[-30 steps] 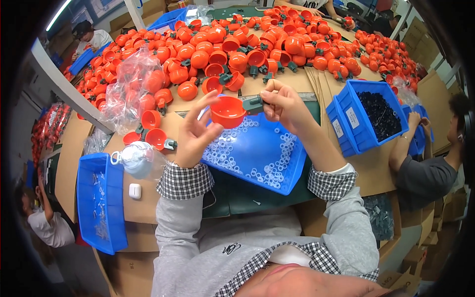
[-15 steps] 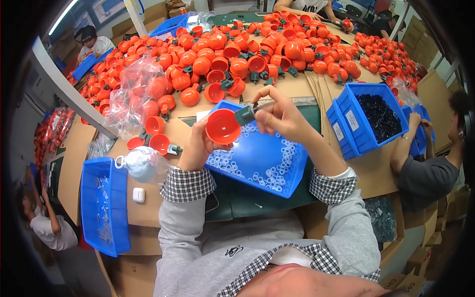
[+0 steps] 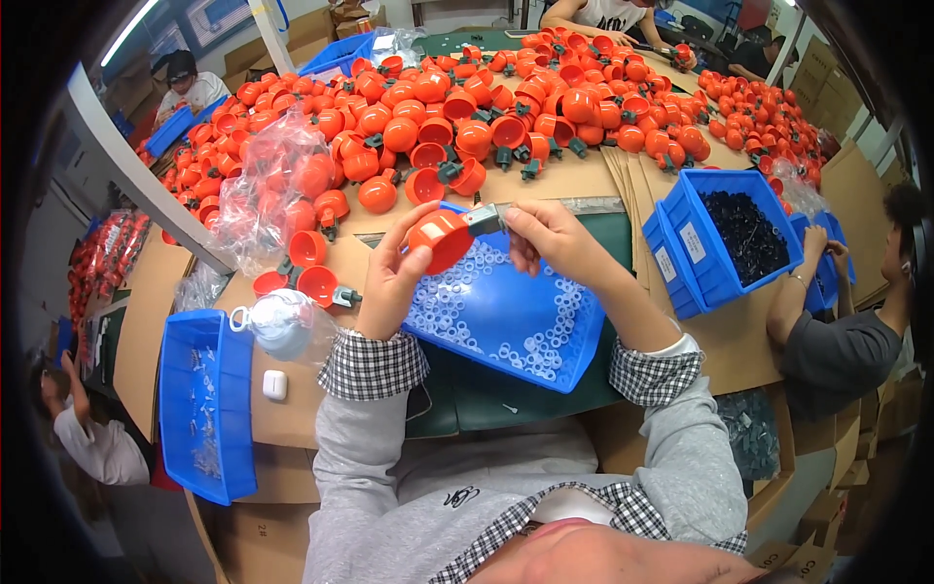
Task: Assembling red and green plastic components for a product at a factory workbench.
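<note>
Orange cup [image 3: 440,238] in hands, blue tray [image 3: 506,316] — white rings

Both forearms rise from lower edge, grey sleeves with checked cuffs. Left hand [image 3: 389,282] raised, palm inward, fingers curled in a grip. Right hand [image 3: 545,234] just beside it, thumb and fingertips pinched. Wrists near, elbows bent.

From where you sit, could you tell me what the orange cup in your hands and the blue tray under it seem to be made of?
The orange cup looks like moulded plastic: uniform colour, smooth with a slight sheen. The blue tray also appears to be plastic, glossy, with thin rigid walls. The sheets under the piled cups look like matte brown cardboard.
</note>
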The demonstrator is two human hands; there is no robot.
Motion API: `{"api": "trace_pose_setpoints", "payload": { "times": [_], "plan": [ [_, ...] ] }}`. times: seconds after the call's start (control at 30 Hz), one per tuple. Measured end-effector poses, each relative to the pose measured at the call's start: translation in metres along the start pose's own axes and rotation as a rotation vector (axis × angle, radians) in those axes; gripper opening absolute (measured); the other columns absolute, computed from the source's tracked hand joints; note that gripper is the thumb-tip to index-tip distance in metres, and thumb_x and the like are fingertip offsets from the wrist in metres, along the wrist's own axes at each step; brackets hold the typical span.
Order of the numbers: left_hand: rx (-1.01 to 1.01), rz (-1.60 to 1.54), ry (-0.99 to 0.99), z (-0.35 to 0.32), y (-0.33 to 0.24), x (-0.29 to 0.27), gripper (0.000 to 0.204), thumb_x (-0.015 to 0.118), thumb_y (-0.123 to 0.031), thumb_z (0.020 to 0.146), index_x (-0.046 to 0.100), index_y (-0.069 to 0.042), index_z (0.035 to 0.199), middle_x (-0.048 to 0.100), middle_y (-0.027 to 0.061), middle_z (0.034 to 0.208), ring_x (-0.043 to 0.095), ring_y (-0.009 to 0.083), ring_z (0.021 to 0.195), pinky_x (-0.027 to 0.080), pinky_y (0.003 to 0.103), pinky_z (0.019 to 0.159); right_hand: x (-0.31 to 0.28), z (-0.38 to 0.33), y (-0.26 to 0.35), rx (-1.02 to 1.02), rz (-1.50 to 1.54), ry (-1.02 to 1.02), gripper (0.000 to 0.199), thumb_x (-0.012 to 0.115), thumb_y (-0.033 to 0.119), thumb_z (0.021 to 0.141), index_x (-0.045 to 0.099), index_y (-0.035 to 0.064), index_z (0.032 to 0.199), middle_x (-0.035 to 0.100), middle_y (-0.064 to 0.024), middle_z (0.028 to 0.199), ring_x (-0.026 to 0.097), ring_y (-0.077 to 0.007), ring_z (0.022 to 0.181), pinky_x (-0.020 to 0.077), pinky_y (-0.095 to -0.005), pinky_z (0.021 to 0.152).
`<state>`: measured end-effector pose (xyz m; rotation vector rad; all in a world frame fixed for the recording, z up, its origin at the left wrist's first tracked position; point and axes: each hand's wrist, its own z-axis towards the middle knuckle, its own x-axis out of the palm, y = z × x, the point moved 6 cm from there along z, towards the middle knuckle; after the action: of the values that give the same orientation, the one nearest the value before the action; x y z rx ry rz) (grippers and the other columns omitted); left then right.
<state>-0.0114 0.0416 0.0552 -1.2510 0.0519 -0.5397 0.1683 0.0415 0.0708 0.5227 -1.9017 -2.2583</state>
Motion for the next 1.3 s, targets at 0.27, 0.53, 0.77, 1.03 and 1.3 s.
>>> {"api": "trace_pose_setpoints", "payload": {
  "times": [0.27,0.53,0.77,1.03,1.3],
  "plan": [
    [0.223,0.14,0.125,-0.002,-0.009,0.005,0.051,0.062,-0.001,0.079,0.042,0.003,0.126,0.048,0.0134,0.123,0.049,0.021,0.114,0.041,0.031,0.095,0.001,0.001,-0.014,0.254,0.256,0.079,0.032,0.046,0.025,0.093,0.046,0.0069,0.066,0.048,-0.0013,0.054,0.046,-0.0092,0.043,0.0337,-0.022,0.039],
    [-0.343,0.012,-0.059,-0.003,0.032,-0.023,0.048,0.045,-0.038,0.094,0.048,0.004,0.115,0.062,0.0164,0.092,0.063,0.0175,0.08,0.052,0.025,0.068,0.003,-0.004,0.009,-0.086,-0.074,0.008,0.037,0.045,0.029,0.094,0.047,0.0061,0.065,0.049,-0.0005,0.051,0.047,-0.0069,0.044,0.0359,-0.0218,0.04],
    [-0.073,0.145,0.025,-0.005,0.006,-0.008,0.042,0.045,-0.023,0.094,0.038,0.002,0.127,0.059,0.015,0.099,0.061,0.0181,0.088,0.052,0.025,0.065,0.0,0.0,0.0,-0.002,0.023,0.001,0.038,0.045,0.03,0.095,0.046,0.0066,0.065,0.048,0.0007,0.052,0.046,-0.0063,0.044,0.0354,-0.0211,0.04],
    [-0.097,-0.286,-0.096,-0.001,-0.008,-0.001,0.043,0.043,-0.022,0.093,0.035,-0.002,0.131,0.053,0.0194,0.118,0.058,0.025,0.103,0.051,0.033,0.083,-0.01,0.0,0.003,-0.054,0.192,0.02,0.034,0.047,0.028,0.093,0.046,0.0058,0.067,0.044,0.0013,0.054,0.047,-0.0082,0.044,0.0353,-0.0213,0.04],
    [-0.172,-0.011,0.015,-0.003,0.01,-0.002,0.042,0.044,-0.025,0.096,0.032,-0.005,0.131,0.057,0.0128,0.095,0.059,0.0136,0.064,0.047,0.021,0.044,0.004,-0.009,0.023,-0.339,-0.355,-0.084,0.032,0.051,0.025,0.091,0.049,0.0025,0.067,0.049,-0.0024,0.049,0.05,-0.0096,0.044,0.0366,-0.0257,0.041]
  ]
}}
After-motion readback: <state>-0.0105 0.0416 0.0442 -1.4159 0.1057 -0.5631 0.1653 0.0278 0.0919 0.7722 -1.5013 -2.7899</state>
